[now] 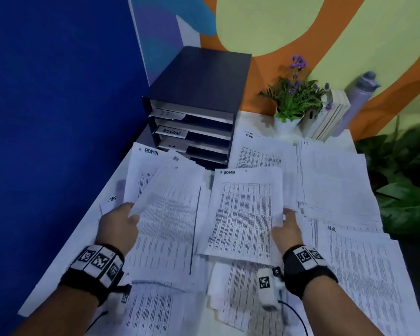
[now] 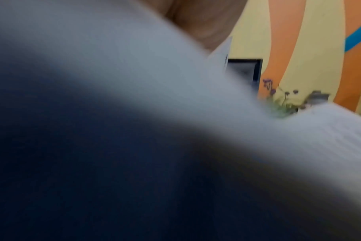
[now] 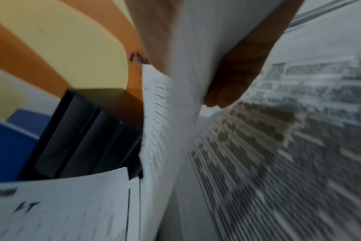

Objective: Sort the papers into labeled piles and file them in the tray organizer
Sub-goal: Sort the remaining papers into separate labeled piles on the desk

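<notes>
My left hand (image 1: 121, 223) grips the lower left edge of a lifted printed sheet (image 1: 170, 207) marked IT at its top. My right hand (image 1: 286, 226) pinches the right edge of a raised sheet headed ADMIN (image 1: 243, 212); in the right wrist view its fingers (image 3: 233, 81) curl behind that sheet (image 3: 188, 81). A dark tray organizer (image 1: 197, 105) with shelves labeled IT, ADMIN and HR stands at the back of the table. Another ADMIN sheet (image 1: 141, 166) lies under the left one. The left wrist view is mostly blurred paper (image 2: 175, 81).
Piles of papers cover the table: an IT pile (image 1: 332, 175) at back right, an HR pile (image 1: 359, 263) at right, loose sheets (image 1: 155, 309) near me. A potted plant (image 1: 291, 100), books (image 1: 330, 120) and a bottle (image 1: 359, 98) stand at the back right. A blue partition (image 1: 58, 117) borders the left.
</notes>
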`<state>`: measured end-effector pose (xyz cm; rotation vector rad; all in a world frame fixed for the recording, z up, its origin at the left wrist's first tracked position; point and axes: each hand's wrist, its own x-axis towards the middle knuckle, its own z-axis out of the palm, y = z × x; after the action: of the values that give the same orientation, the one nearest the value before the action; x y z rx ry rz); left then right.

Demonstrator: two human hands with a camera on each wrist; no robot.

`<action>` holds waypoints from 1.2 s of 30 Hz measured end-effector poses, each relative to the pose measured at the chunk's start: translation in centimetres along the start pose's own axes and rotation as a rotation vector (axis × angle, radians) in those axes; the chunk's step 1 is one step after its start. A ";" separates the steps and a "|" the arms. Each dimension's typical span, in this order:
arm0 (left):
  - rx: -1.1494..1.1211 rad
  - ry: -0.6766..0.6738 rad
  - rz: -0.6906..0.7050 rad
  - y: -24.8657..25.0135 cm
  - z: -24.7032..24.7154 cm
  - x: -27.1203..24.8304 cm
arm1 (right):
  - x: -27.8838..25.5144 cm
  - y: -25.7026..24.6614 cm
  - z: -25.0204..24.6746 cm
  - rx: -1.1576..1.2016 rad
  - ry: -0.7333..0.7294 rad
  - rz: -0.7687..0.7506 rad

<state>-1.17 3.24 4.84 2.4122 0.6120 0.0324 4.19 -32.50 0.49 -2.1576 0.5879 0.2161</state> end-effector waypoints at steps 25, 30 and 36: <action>-0.618 -0.083 -0.147 8.2 3.8 0.4 | 10.3 -6.5 -4.4 0.323 -0.307 -0.199; -0.683 -0.143 -0.104 10.0 5.0 0.4 | 3.2 -4.5 -4.3 0.521 -0.451 -0.129; -0.711 -0.322 -0.070 13.5 5.9 -1.9 | 0.7 -1.6 -6.6 0.652 0.016 -0.234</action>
<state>3.83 -10.30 8.49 1.6605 0.4359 -0.1433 5.20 -37.09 5.43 -1.5727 0.3438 -0.1126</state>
